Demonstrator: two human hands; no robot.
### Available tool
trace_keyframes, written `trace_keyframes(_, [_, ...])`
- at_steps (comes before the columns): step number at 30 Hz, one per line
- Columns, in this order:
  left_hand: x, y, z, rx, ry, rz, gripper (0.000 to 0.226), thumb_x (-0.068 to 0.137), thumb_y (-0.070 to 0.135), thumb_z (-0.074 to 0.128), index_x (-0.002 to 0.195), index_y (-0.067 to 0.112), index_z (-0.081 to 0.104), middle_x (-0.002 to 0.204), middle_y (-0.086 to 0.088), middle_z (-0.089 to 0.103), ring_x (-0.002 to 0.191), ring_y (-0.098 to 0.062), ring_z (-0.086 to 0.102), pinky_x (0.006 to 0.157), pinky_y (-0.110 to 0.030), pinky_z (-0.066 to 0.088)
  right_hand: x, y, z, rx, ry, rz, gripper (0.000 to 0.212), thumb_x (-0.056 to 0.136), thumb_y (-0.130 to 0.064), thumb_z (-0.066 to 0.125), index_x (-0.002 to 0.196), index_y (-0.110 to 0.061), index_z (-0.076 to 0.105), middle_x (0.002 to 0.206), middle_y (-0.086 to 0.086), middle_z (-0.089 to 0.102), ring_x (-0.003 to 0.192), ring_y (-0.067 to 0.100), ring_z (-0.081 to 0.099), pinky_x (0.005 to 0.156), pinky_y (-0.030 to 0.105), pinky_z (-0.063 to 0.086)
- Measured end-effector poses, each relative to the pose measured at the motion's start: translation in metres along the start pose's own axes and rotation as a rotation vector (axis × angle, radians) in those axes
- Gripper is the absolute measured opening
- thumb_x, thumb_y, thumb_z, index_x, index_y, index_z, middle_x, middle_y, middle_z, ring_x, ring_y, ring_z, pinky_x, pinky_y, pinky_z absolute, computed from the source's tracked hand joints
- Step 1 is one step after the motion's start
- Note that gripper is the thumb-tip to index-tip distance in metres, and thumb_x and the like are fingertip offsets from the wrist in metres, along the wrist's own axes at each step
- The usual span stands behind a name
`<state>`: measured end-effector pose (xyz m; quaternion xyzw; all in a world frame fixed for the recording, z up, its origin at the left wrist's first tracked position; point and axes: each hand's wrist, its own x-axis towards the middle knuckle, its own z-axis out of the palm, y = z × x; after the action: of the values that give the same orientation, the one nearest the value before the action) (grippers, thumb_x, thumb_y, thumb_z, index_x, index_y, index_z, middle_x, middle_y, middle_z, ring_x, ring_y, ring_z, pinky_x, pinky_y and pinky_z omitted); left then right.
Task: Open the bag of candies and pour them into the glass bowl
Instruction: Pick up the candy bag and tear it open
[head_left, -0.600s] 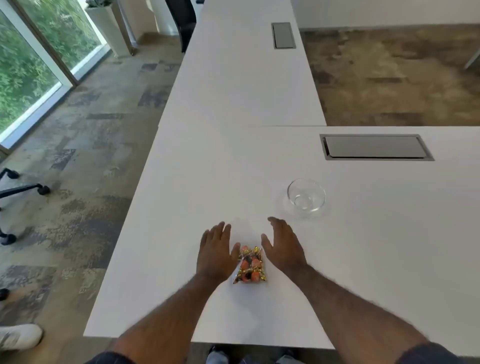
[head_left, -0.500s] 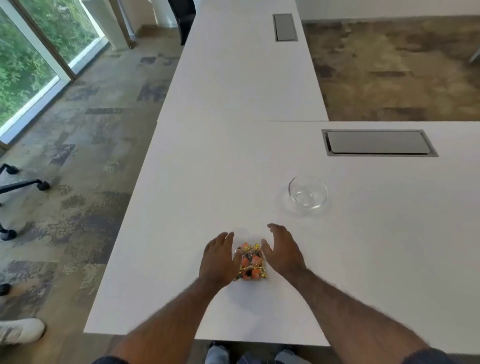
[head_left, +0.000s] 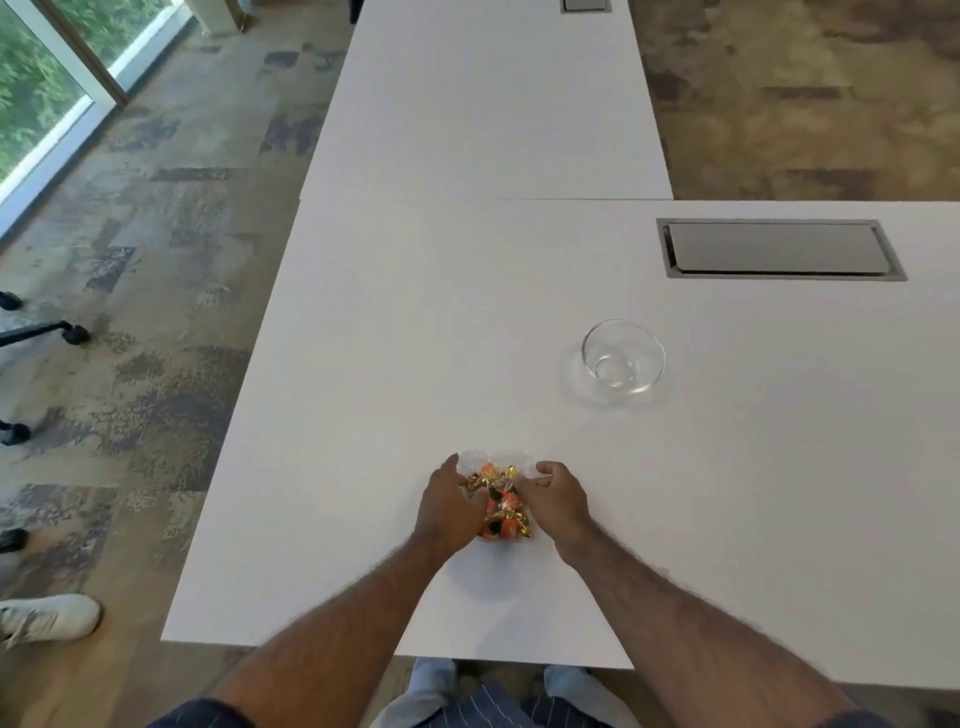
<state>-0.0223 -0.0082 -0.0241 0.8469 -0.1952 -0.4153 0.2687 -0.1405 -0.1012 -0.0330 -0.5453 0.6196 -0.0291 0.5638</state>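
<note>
A small clear bag of candies (head_left: 500, 501) in orange and gold wrappers lies on the white table (head_left: 363, 364), near its front edge. My left hand (head_left: 448, 506) grips the bag's left side with curled fingers. My right hand (head_left: 556, 499) grips its right side, fingers bent over the top. The bag's clear upper end shows between the fingertips. The empty glass bowl (head_left: 623, 358) stands farther back and to the right, well apart from both hands.
A grey cable hatch (head_left: 779, 250) is set into the table behind the bowl. A second white table (head_left: 483, 104) joins at the back. Chair legs (head_left: 47, 332) and a white shoe (head_left: 49, 618) are on the carpet to the left.
Both hands have closed in from flat beside the bag and now clasp it from either side. The view has tilted further down.
</note>
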Motion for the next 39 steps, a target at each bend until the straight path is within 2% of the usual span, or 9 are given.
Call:
trace_keyframes(2, [0.001,0.003,0.000,-0.049,0.019,-0.039,0.070,0.087,0.026,0.061,0.150,0.017,0.033,0.125,-0.005,0.058,0.111,-0.023,0.060,0.093,-0.044,0.056,0.004,-0.001,0.000,0.044,-0.019,0.014,0.047,0.085,-0.033,0.071,0.126,-0.014,0.056,0.104,0.001,0.065,0.099,0.020,0.064,0.084,0.032,0.051])
trace_keyframes(6, [0.002,0.009,-0.002,-0.143,0.020,-0.073,0.061,0.088,0.022,0.060,0.146,0.021,0.040,0.107,0.005,0.062,0.088,-0.006,0.062,0.059,-0.018,0.049,0.006,-0.002,-0.004,0.115,-0.102,-0.009,0.028,0.084,-0.034,0.071,0.100,-0.011,0.067,0.095,0.006,0.070,0.089,0.025,0.067,0.091,0.049,0.056])
trace_keyframes(11, [-0.005,0.022,-0.005,-0.215,0.077,0.013,0.054,0.090,0.020,0.060,0.142,0.020,0.046,0.106,0.005,0.064,0.102,-0.016,0.064,0.083,-0.034,0.058,-0.003,-0.012,-0.011,-0.016,-0.096,-0.186,0.014,0.085,-0.028,0.069,0.076,-0.017,0.069,0.075,0.002,0.074,0.063,0.012,0.068,0.062,0.031,0.055])
trace_keyframes(14, [-0.009,0.030,-0.008,-0.241,0.142,0.094,0.049,0.090,0.026,0.065,0.137,0.020,0.048,0.113,0.004,0.066,0.106,-0.015,0.063,0.093,-0.034,0.055,-0.011,-0.021,-0.015,-0.105,-0.075,-0.301,0.017,0.085,-0.030,0.073,0.073,-0.018,0.070,0.070,-0.002,0.075,0.067,0.014,0.073,0.063,0.028,0.054])
trace_keyframes(18, [-0.014,0.043,-0.012,-0.313,0.186,0.102,0.024,0.089,0.033,0.067,0.107,0.020,0.057,0.100,0.009,0.069,0.094,-0.005,0.066,0.072,-0.014,0.048,-0.022,-0.028,-0.015,-0.165,-0.037,-0.392,0.016,0.086,-0.029,0.073,0.082,-0.014,0.074,0.076,-0.002,0.077,0.072,0.019,0.073,0.071,0.038,0.060])
trace_keyframes(24, [-0.021,0.052,-0.014,-0.237,0.178,0.082,0.031,0.092,0.041,0.060,0.081,0.014,0.070,0.078,0.005,0.073,0.069,-0.006,0.063,0.062,-0.019,0.045,-0.036,-0.027,-0.011,-0.324,0.057,-0.526,0.028,0.090,-0.037,0.067,0.080,-0.011,0.070,0.073,0.001,0.074,0.067,0.024,0.067,0.061,0.039,0.056])
trace_keyframes(29, [-0.021,0.050,-0.017,-0.204,0.174,0.026,0.036,0.090,0.025,0.056,0.055,0.016,0.050,0.053,0.008,0.051,0.049,-0.007,0.042,0.048,-0.021,0.034,-0.041,-0.022,-0.010,-0.377,0.025,-0.549,0.032,0.091,-0.044,0.064,0.077,-0.015,0.065,0.069,-0.001,0.071,0.061,0.021,0.063,0.055,0.032,0.045])
trace_keyframes(35, [-0.023,0.042,-0.023,-0.157,0.115,0.080,0.035,0.091,0.020,0.055,0.056,0.022,0.052,0.058,0.013,0.053,0.054,-0.005,0.045,0.046,-0.011,0.033,-0.038,-0.024,-0.017,-0.289,-0.146,-0.475,0.051,0.095,-0.057,0.048,0.084,-0.011,0.068,0.078,0.002,0.075,0.069,0.022,0.072,0.069,0.042,0.059])
trace_keyframes(39, [-0.023,0.036,-0.024,-0.074,0.021,0.164,0.014,0.095,0.030,0.057,0.087,0.020,0.063,0.108,0.007,0.057,0.099,-0.007,0.055,0.076,-0.016,0.039,-0.033,-0.032,-0.020,-0.275,-0.217,-0.396,0.050,0.097,-0.053,0.044,0.087,-0.010,0.066,0.070,-0.002,0.073,0.057,0.013,0.069,0.064,0.033,0.058])
